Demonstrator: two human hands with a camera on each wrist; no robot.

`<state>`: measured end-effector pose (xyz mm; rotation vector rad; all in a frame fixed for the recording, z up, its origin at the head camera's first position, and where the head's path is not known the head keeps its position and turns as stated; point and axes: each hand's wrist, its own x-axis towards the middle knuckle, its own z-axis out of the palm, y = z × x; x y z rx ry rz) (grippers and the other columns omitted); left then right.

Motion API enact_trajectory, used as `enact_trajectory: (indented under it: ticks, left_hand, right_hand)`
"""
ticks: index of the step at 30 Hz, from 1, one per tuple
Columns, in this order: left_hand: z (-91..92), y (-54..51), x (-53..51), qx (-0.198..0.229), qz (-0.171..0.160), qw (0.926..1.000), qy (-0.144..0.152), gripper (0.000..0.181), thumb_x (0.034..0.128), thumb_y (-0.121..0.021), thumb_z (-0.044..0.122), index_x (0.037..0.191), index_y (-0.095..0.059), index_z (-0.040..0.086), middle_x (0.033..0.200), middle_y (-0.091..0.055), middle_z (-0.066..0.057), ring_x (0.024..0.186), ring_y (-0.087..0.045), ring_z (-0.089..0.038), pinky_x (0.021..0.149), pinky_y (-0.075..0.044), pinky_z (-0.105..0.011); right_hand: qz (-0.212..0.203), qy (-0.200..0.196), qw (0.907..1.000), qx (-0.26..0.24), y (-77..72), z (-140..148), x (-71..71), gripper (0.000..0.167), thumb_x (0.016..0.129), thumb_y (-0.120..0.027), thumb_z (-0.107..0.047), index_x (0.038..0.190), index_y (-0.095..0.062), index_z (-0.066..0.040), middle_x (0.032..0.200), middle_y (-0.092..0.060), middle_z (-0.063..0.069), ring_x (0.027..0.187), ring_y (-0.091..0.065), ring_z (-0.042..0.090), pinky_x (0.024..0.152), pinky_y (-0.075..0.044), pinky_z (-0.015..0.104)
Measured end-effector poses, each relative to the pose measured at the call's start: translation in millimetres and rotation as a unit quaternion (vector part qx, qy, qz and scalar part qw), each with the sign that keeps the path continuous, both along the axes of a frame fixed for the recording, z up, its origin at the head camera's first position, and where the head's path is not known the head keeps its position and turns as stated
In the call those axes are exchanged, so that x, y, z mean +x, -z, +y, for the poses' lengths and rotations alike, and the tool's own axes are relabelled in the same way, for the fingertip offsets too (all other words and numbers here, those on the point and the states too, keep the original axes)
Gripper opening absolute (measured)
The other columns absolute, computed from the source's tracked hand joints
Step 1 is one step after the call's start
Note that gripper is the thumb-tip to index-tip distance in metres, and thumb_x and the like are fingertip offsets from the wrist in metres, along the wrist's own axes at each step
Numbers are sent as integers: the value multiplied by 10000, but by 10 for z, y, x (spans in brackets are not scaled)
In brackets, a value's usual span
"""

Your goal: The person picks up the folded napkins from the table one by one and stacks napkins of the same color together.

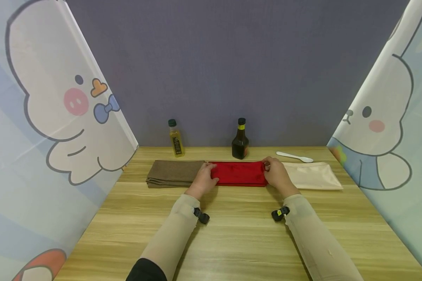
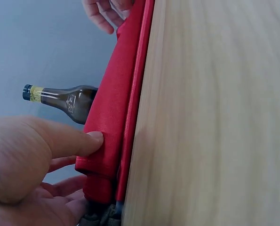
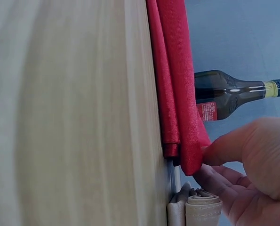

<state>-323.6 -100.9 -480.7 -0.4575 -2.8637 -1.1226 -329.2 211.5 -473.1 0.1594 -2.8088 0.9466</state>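
Observation:
A folded red cloth (image 1: 237, 174) lies on the wooden table between two other folded cloths. My left hand (image 1: 204, 178) pinches its left end; in the left wrist view the thumb (image 2: 93, 141) presses on the red fabric while the other fingers are partly hidden at the end. At the opposite end my right hand (image 1: 277, 174) holds the red cloth's edge between thumb and fingers, with the upper layer a little raised in the right wrist view. The brown folded cloth (image 1: 176, 171) sits under and beside my left hand. Right of my right hand is a cream folded cloth (image 1: 313, 175).
Behind the cloths stand a dark sauce bottle (image 1: 240, 142) and a smaller bottle of yellow oil (image 1: 176, 141). A white spoon (image 1: 294, 157) lies behind the cream cloth. A grey panel (image 1: 232, 70) backs the table (image 1: 239, 234), and printed cartoon sheets flank both sides.

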Motion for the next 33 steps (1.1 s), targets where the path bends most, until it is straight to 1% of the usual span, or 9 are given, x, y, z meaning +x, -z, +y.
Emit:
enact_trajectory:
  ticks: [5, 10, 14, 21, 27, 33]
  left_hand:
    - [-6, 8, -4, -20, -99, 9999, -17, 571, 985, -747, 111, 1508, -535, 27, 1554, -440, -194, 1452, -430, -356, 1162, -403, -455]
    - [-9, 5, 1, -101, -145, 9998, 40, 563, 986, -745, 116, 1499, -540, 10, 1547, -448, -204, 1443, -441, -364, 1162, -402, -459]
    - [-10, 5, 5, -193, -133, 9997, 75, 556, 990, -737, 116, 1496, -539, -2, 1548, -446, -208, 1445, -439, -364, 1164, -399, -452]
    - [-7, 11, 17, -169, -194, 9996, 89, 557, 997, -729, 121, 1504, -531, 1, 1556, -439, -202, 1452, -432, -358, 1170, -393, -451]
    - [-12, 30, 3, -164, -192, 9996, 90, 556, 1000, -726, 125, 1508, -530, 15, 1560, -440, -195, 1451, -436, -352, 1168, -395, -442]
    - [-14, 27, 2, -157, -159, 9997, 104, 552, 989, -737, 122, 1494, -543, 9, 1540, -467, -198, 1436, -453, -356, 1164, -398, -447]
  right_hand:
    - [-158, -122, 9998, 21, -19, -9, 14, 403, 926, -607, 42, 1327, -637, 51, 1270, -613, 278, 1148, -655, 421, 929, -558, 531]
    - [-299, -271, 9986, 353, -17, -17, 28, 370, 964, -645, 3, 1327, -648, 74, 1283, -603, 303, 1156, -642, 434, 969, -538, 544]
    - [-385, -285, 9976, 492, -6, -24, 27, 373, 980, -655, -26, 1337, -643, 83, 1325, -580, 311, 1177, -629, 435, 1003, -516, 548]
    - [-524, -247, 9969, 535, 23, -23, 25, 382, 1012, -631, -55, 1366, -626, 87, 1360, -556, 314, 1227, -596, 446, 1043, -488, 559]
    - [-539, -318, 9965, 558, 29, -21, 22, 378, 1009, -632, -49, 1355, -628, 102, 1320, -574, 307, 1212, -601, 443, 1035, -493, 555]
    - [-550, -395, 9961, 565, 2, -26, 32, 376, 1003, -637, -38, 1346, -625, 116, 1312, -570, 315, 1205, -600, 451, 1029, -496, 557]
